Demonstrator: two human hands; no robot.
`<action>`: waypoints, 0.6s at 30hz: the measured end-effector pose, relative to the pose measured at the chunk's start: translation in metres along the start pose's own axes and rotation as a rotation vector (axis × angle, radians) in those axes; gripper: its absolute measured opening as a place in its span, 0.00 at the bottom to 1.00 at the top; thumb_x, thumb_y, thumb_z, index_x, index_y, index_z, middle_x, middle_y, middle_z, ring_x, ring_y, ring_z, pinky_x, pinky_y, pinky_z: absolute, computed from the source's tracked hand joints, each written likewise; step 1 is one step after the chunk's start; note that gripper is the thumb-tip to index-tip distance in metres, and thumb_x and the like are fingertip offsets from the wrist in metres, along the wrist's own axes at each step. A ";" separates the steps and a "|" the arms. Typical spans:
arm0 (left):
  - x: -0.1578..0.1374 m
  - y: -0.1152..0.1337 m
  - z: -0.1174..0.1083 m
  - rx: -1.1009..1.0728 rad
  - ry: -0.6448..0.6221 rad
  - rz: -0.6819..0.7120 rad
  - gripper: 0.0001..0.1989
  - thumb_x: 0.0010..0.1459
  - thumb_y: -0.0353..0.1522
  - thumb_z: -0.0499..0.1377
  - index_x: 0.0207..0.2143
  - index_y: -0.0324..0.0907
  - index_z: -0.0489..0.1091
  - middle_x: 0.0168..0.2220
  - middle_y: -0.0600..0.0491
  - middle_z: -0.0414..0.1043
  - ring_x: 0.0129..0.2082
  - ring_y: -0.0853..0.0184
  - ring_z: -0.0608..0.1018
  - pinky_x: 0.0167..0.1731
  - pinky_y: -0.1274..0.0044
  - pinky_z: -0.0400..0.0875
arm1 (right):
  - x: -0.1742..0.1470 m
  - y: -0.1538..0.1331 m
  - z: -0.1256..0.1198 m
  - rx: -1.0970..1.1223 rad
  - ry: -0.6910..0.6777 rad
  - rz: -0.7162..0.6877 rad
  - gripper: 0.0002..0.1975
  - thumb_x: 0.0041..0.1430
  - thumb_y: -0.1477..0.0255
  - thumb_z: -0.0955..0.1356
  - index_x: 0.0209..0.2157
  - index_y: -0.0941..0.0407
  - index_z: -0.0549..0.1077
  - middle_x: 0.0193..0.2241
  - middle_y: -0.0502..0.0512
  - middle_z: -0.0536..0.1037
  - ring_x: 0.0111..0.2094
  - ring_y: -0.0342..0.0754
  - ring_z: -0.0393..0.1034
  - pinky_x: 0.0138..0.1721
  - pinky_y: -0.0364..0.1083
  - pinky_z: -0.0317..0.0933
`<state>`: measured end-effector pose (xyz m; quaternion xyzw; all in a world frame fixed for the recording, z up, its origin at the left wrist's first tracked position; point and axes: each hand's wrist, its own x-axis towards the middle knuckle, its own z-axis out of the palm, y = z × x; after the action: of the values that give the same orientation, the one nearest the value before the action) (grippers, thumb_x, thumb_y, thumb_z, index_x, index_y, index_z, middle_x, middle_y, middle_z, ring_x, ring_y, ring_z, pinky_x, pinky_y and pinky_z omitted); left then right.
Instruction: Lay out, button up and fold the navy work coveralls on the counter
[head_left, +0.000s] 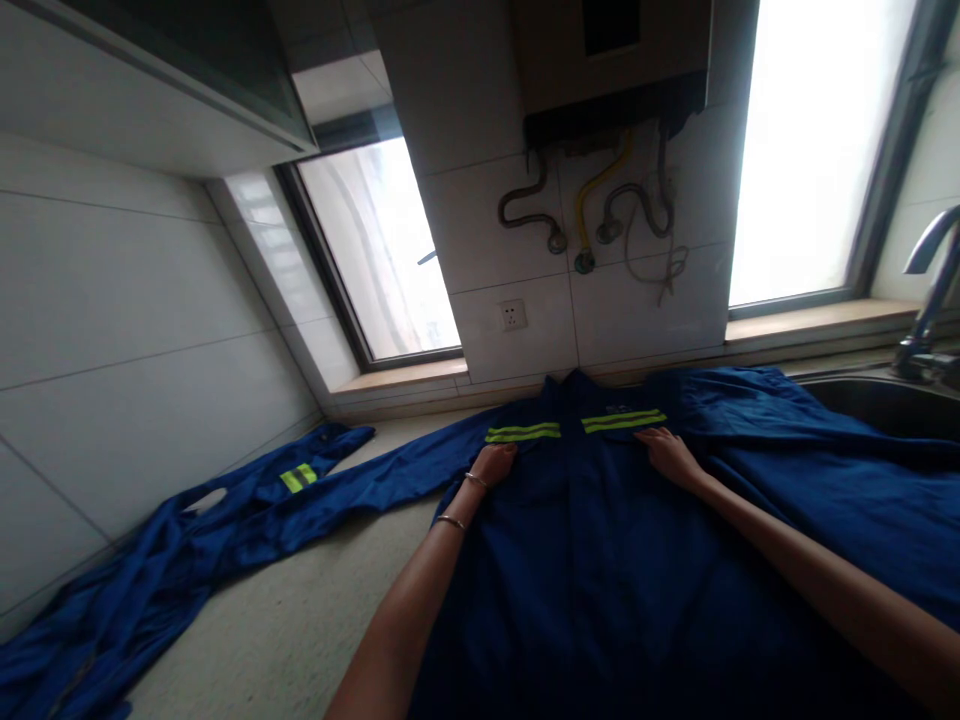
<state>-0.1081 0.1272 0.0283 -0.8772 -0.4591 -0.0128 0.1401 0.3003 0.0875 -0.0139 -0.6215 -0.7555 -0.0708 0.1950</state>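
A dark blue work jacket point(570, 540) with yellow-green and grey reflective strips across its chest lies spread front up on the counter. My left hand point(495, 465), with two thin bangles on its wrist, is closed on the cloth just below one chest strip. Below the other strip, my right hand point(671, 458) has its fingers and thumb drawn together at the cloth by the pocket flap. One sleeve stretches left toward a second blue garment point(195, 550), which has a strip of the same colours.
The pale countertop point(322, 600) runs along a tiled wall. At the right are a dark sink point(855, 400) and a metal faucet point(926, 300), with blue cloth reaching the sink's edge. A wall socket point(514, 315), water heater point(615, 60) and hoses are above; a cabinet point(150, 100) overhangs at left.
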 end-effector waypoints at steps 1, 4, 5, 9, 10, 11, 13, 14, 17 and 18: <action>0.000 0.000 0.001 0.001 -0.001 -0.002 0.13 0.61 0.25 0.45 0.41 0.37 0.68 0.41 0.44 0.73 0.40 0.62 0.76 0.41 0.72 0.69 | 0.000 0.000 -0.001 0.002 -0.007 -0.004 0.25 0.55 0.80 0.59 0.54 0.54 0.68 0.51 0.57 0.70 0.47 0.51 0.62 0.46 0.45 0.53; 0.002 0.001 0.003 0.004 -0.008 -0.022 0.14 0.61 0.24 0.45 0.42 0.37 0.68 0.41 0.44 0.73 0.40 0.63 0.75 0.41 0.73 0.69 | 0.000 0.000 -0.002 0.005 -0.007 -0.018 0.24 0.56 0.80 0.59 0.54 0.55 0.68 0.51 0.57 0.70 0.47 0.51 0.62 0.46 0.45 0.53; 0.002 0.001 0.004 0.005 -0.012 -0.028 0.14 0.61 0.24 0.45 0.42 0.37 0.68 0.41 0.44 0.73 0.39 0.63 0.76 0.40 0.73 0.69 | -0.001 0.000 -0.001 0.003 0.000 -0.020 0.24 0.56 0.79 0.59 0.54 0.55 0.68 0.51 0.57 0.70 0.47 0.51 0.62 0.45 0.45 0.53; 0.003 0.001 0.003 0.008 -0.024 -0.045 0.16 0.59 0.22 0.45 0.43 0.37 0.69 0.41 0.43 0.73 0.39 0.63 0.75 0.40 0.73 0.69 | 0.000 0.002 0.005 -0.016 0.022 -0.002 0.24 0.56 0.79 0.59 0.54 0.55 0.68 0.51 0.56 0.70 0.47 0.51 0.62 0.43 0.45 0.53; 0.003 0.001 0.002 0.010 -0.028 -0.049 0.16 0.58 0.22 0.45 0.43 0.37 0.69 0.40 0.43 0.73 0.39 0.63 0.75 0.40 0.73 0.68 | 0.000 0.003 0.006 -0.020 0.021 0.005 0.23 0.56 0.79 0.59 0.54 0.55 0.68 0.51 0.56 0.70 0.47 0.51 0.62 0.43 0.45 0.53; 0.003 0.001 0.000 0.014 -0.032 -0.050 0.16 0.57 0.21 0.45 0.42 0.36 0.69 0.40 0.42 0.73 0.39 0.62 0.75 0.41 0.72 0.68 | 0.001 0.003 0.008 -0.021 0.018 0.008 0.23 0.57 0.79 0.59 0.54 0.55 0.68 0.51 0.56 0.70 0.47 0.51 0.62 0.42 0.45 0.53; 0.004 0.000 -0.003 0.021 -0.041 -0.038 0.16 0.54 0.20 0.47 0.40 0.35 0.70 0.41 0.41 0.73 0.40 0.61 0.75 0.43 0.72 0.67 | 0.001 0.004 0.009 -0.020 0.013 0.003 0.23 0.57 0.79 0.59 0.54 0.55 0.68 0.51 0.56 0.70 0.47 0.50 0.62 0.43 0.45 0.53; 0.005 0.001 -0.004 0.025 -0.043 -0.025 0.16 0.53 0.20 0.48 0.40 0.35 0.71 0.41 0.41 0.73 0.41 0.60 0.74 0.44 0.72 0.66 | 0.001 0.005 0.010 -0.020 0.016 0.002 0.23 0.57 0.79 0.59 0.54 0.55 0.68 0.51 0.56 0.70 0.47 0.50 0.62 0.43 0.45 0.53; 0.007 0.003 -0.003 0.039 -0.038 0.019 0.15 0.51 0.20 0.50 0.39 0.32 0.71 0.42 0.38 0.72 0.43 0.59 0.73 0.46 0.72 0.64 | 0.002 0.006 0.011 -0.026 0.034 -0.006 0.23 0.57 0.79 0.59 0.54 0.56 0.68 0.51 0.56 0.70 0.47 0.50 0.62 0.44 0.45 0.53; 0.008 0.004 -0.002 0.042 -0.036 0.036 0.14 0.51 0.20 0.50 0.38 0.31 0.71 0.41 0.38 0.72 0.42 0.59 0.73 0.46 0.72 0.64 | 0.002 0.006 0.012 -0.029 0.039 -0.009 0.23 0.57 0.79 0.59 0.53 0.56 0.68 0.50 0.56 0.70 0.47 0.50 0.62 0.44 0.45 0.53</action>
<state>-0.1005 0.1309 0.0305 -0.8822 -0.4459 0.0151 0.1507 0.3033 0.0945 -0.0246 -0.6195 -0.7531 -0.0947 0.2000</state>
